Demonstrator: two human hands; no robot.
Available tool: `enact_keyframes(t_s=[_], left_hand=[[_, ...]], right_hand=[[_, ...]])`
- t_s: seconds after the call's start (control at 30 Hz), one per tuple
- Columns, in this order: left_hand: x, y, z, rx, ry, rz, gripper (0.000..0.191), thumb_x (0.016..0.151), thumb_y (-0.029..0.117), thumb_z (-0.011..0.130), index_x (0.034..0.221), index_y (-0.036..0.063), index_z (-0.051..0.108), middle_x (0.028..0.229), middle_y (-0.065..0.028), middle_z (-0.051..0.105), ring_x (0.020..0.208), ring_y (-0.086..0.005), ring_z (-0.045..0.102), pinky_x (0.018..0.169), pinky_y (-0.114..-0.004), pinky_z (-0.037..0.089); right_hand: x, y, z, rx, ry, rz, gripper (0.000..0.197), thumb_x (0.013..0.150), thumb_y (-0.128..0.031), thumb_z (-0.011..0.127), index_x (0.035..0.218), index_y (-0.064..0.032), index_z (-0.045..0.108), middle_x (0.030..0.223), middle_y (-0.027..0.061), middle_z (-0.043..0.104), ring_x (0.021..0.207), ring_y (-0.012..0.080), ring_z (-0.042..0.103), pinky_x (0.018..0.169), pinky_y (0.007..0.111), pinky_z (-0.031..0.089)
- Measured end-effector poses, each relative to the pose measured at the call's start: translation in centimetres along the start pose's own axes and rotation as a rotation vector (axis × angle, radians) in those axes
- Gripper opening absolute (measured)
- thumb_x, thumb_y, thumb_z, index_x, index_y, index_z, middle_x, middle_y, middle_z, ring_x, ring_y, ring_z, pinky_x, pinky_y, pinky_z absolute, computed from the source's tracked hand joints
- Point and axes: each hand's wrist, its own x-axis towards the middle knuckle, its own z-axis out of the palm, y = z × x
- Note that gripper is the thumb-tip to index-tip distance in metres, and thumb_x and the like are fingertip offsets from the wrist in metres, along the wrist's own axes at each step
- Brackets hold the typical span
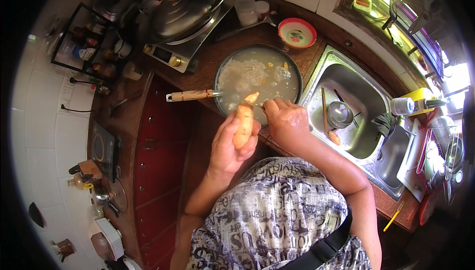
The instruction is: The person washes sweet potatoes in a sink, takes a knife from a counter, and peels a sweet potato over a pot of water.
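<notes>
My left hand [232, 147] grips a peeled, pale orange sweet potato [243, 127], tilted with its cut, pointed tip up and over the pan's near rim. Right beside that tip, my right hand [286, 117] is closed around a tool, seemingly a small knife [261, 105]; the fingers hide most of it. Beneath both hands stands a wide dark pan [299, 80] with a wooden handle [191, 95] pointing left. Cloudy water fills it, with a mound of rice [245, 71], some foam and several small orange pieces [285, 65] in it.
Right of the pan is a steel double sink [371, 147] holding a metal bowl [340, 115], chopsticks [325, 110] and another orange tuber piece [334, 138]. Behind stand a red-rimmed dish [297, 32] and a lidded wok [185, 10] on a cooktop [167, 59]. A yellow peeler [393, 216] lies at the counter edge.
</notes>
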Motion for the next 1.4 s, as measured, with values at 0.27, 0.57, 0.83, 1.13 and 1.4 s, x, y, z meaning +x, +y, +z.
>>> enact_keyframes(t_s=[0.27, 0.57, 0.83, 1.13, 1.4], left_hand=[[0.0, -0.7, -1.0, -0.281, -0.018, -0.046, 0.044, 0.098, 0.033, 0.042, 0.131, 0.0031, 0.042, 0.091, -0.0135, 0.052, 0.064, -0.0159, 0.048, 0.047, -0.023, 0.039], [-1.0, -1.9, -1.3, -0.162, 0.028, 0.003, 0.049, 0.101, 0.043, 0.037, 0.122, -0.0003, 0.047, 0.093, -0.0143, 0.053, 0.064, -0.0149, 0.048, 0.044, -0.021, 0.038], [-1.1, -2.2, -2.8, -0.196, -0.254, -0.125, 0.054, 0.102, 0.044, 0.031, 0.129, -0.0017, 0.042, 0.088, -0.0136, 0.053, 0.058, -0.0134, 0.047, 0.042, -0.021, 0.037], [-0.4, -2.6, -0.9, -0.527, -0.173, -0.109, 0.059, 0.098, 0.044, 0.045, 0.135, -0.0003, 0.037, 0.100, -0.0130, 0.046, 0.073, -0.0160, 0.045, 0.050, -0.022, 0.042], [-0.3, -3.6, -0.1, -0.477, -0.297, -0.104, 0.057, 0.100, 0.040, 0.036, 0.136, -0.0034, 0.037, 0.073, -0.0093, 0.049, 0.054, -0.0188, 0.046, 0.049, -0.031, 0.038]], right_hand=[[-0.7, 1.4, -1.9, 1.119, -0.314, 0.760, 0.018, 0.096, -0.017, 0.055, 0.088, -0.0017, 0.056, 0.058, -0.0001, 0.045, 0.051, 0.0075, 0.042, 0.046, 0.025, 0.033], [-2.1, -0.9, -3.2, 0.587, -0.255, 0.253, 0.020, 0.094, -0.020, 0.054, 0.087, -0.0023, 0.048, 0.065, 0.0220, 0.057, 0.067, 0.0448, 0.058, 0.054, 0.050, 0.043], [-2.2, 1.0, -3.8, 1.002, -0.108, 0.746, 0.023, 0.096, -0.018, 0.055, 0.081, -0.0015, 0.056, 0.059, 0.0049, 0.051, 0.049, 0.0156, 0.046, 0.046, 0.028, 0.037], [-5.5, 3.8, -5.4, 0.918, -0.251, 0.781, 0.021, 0.099, -0.020, 0.052, 0.090, -0.0015, 0.057, 0.057, -0.0034, 0.045, 0.045, 0.0051, 0.037, 0.042, 0.023, 0.028], [-10.6, 6.5, -5.4, 0.699, -0.310, 0.782, 0.024, 0.093, -0.021, 0.058, 0.082, -0.0011, 0.054, 0.058, 0.0003, 0.046, 0.053, 0.0097, 0.043, 0.049, 0.030, 0.036]])
